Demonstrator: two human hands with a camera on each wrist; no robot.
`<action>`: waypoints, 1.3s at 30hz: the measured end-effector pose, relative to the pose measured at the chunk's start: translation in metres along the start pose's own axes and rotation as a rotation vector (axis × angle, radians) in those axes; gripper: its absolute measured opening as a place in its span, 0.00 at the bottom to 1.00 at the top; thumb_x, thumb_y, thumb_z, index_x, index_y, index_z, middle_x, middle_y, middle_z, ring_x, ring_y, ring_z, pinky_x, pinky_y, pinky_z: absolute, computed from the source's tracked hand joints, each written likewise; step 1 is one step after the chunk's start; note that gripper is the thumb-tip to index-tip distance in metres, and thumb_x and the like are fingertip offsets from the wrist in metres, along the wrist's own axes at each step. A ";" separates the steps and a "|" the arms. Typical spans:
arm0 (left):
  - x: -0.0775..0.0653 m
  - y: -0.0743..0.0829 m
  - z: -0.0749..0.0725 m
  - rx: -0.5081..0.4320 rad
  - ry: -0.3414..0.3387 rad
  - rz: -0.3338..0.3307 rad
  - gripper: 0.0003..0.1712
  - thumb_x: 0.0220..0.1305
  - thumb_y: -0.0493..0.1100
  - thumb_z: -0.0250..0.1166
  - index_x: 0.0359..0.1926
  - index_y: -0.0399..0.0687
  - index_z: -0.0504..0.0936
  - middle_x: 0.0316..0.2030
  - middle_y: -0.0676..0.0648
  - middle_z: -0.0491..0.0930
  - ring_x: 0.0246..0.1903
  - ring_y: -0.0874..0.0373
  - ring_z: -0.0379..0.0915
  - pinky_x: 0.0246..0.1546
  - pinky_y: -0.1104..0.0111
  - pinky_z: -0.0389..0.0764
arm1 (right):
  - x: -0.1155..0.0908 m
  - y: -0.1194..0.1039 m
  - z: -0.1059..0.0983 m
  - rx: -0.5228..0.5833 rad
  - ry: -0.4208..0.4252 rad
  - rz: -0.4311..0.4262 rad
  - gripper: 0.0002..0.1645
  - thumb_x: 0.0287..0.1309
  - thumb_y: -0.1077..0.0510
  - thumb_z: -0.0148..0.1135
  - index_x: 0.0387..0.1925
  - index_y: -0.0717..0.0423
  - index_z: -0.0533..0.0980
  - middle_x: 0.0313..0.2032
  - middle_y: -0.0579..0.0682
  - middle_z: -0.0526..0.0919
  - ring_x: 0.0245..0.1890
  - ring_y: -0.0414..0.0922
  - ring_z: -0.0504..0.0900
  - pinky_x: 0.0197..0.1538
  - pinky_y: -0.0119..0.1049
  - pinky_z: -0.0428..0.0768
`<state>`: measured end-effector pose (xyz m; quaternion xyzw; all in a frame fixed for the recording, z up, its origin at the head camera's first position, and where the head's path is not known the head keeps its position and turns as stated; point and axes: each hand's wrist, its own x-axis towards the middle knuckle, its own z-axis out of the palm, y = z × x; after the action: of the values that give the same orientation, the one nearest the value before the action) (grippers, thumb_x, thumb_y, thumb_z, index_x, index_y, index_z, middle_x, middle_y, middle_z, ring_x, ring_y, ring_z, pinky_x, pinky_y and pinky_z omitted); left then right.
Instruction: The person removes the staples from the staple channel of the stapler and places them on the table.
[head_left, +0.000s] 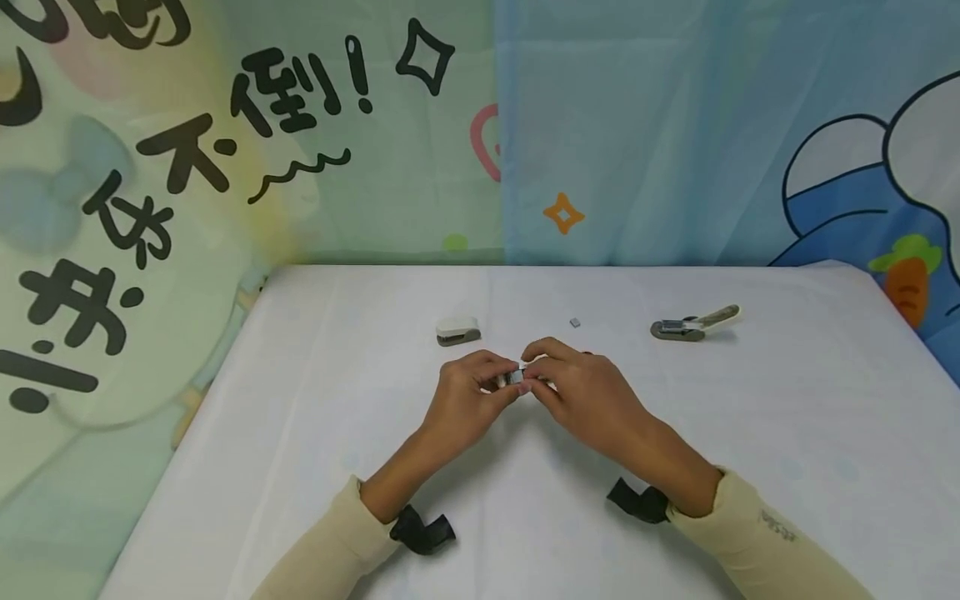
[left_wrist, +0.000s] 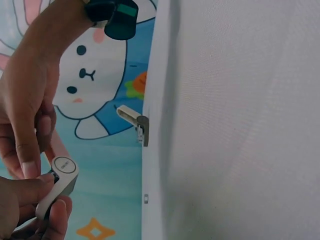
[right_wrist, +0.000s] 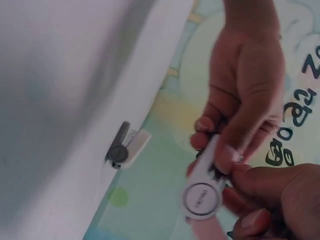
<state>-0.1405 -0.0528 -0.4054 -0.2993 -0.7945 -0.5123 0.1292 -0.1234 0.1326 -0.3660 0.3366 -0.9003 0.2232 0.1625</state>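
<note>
A small white stapler (left_wrist: 65, 172) with a round logo on its top is up in front of me, between both hands. My left hand (head_left: 468, 396) grips its body with thumb and fingers. The right hand (head_left: 588, 396) meets it from the other side, thumb and fingertips pinching at its edge beside the left thumb. In the right wrist view the stapler (right_wrist: 202, 195) hangs below the left hand (right_wrist: 250, 85), with the right hand (right_wrist: 280, 200) at its lower right. Fingers hide much of its underside.
On the white table (head_left: 337, 467), a second white-and-grey stapler (head_left: 457, 331) lies behind the left hand. An opened stapler (head_left: 693, 323), its arm raised, lies at the right. Between them sits a small grey staple strip (head_left: 574, 322). Printed curtains (head_left: 637, 125) hang behind.
</note>
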 end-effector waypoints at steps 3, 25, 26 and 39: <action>0.000 -0.001 0.000 0.003 0.007 -0.009 0.07 0.54 0.31 0.74 0.35 0.35 0.87 0.30 0.49 0.82 0.25 0.63 0.74 0.28 0.74 0.78 | 0.000 0.004 0.002 -0.076 0.059 -0.143 0.06 0.55 0.63 0.71 0.34 0.61 0.83 0.43 0.50 0.83 0.27 0.40 0.80 0.28 0.36 0.76; 0.010 -0.008 -0.031 0.022 0.012 -0.173 0.13 0.53 0.36 0.75 0.40 0.35 0.88 0.37 0.48 0.85 0.26 0.61 0.72 0.23 0.70 0.75 | -0.011 0.058 -0.033 0.208 0.302 -0.028 0.11 0.46 0.73 0.72 0.33 0.61 0.86 0.39 0.48 0.86 0.20 0.33 0.67 0.24 0.24 0.65; 0.010 -0.008 -0.033 0.019 0.023 -0.179 0.13 0.53 0.35 0.75 0.40 0.35 0.88 0.37 0.47 0.85 0.26 0.61 0.72 0.24 0.70 0.75 | -0.012 0.063 -0.033 0.216 0.290 -0.003 0.10 0.46 0.73 0.72 0.33 0.61 0.86 0.39 0.48 0.86 0.21 0.34 0.68 0.24 0.24 0.66; 0.010 -0.010 -0.037 -0.004 0.052 -0.168 0.14 0.51 0.34 0.76 0.41 0.33 0.87 0.38 0.45 0.85 0.25 0.59 0.72 0.24 0.70 0.76 | -0.001 0.126 0.000 0.228 -0.105 0.277 0.05 0.59 0.65 0.66 0.35 0.60 0.86 0.43 0.53 0.85 0.23 0.41 0.72 0.26 0.34 0.70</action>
<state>-0.1582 -0.0847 -0.3910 -0.2184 -0.8123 -0.5304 0.1056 -0.2088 0.2182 -0.4032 0.2367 -0.9141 0.3263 0.0438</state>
